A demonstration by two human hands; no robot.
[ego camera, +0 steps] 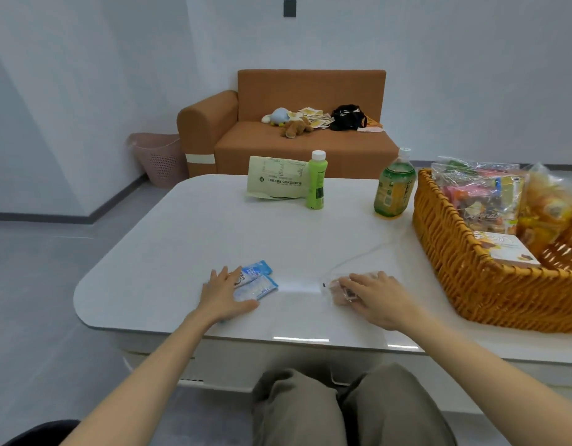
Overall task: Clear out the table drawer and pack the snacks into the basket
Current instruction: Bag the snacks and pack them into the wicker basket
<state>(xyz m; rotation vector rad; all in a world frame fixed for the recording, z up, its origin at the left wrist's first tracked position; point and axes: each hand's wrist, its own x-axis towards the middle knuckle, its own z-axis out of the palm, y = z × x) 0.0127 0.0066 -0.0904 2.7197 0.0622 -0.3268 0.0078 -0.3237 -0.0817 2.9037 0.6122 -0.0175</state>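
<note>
Both hands rest on the near part of the white tabletop [214, 239]. Left hand [225, 294]: fingers straight and spread, palm down, pressing flat on two blue snack packets [257, 281] that lie overlapped, their far ends showing past the fingertips. Right hand [379, 299]: palm down over a clear wrapped snack [337, 291] with pinkish contents; fingers are loosely bent across it, and whether the thumb closes a grip on it cannot be told. The two hands are well apart, with bare tabletop between them. A woven orange basket [464, 272] stands at the right edge of the tabletop, near the right hand, holding clear bags of snacks [481, 194] and a flat box [506, 249]. At the far side stand a slim green bottle [316, 180], a pale green pouch [278, 180] just beside it, and a larger green bottle [394, 188] just beside the basket. An orange sofa [310, 91] stands behind.
</note>
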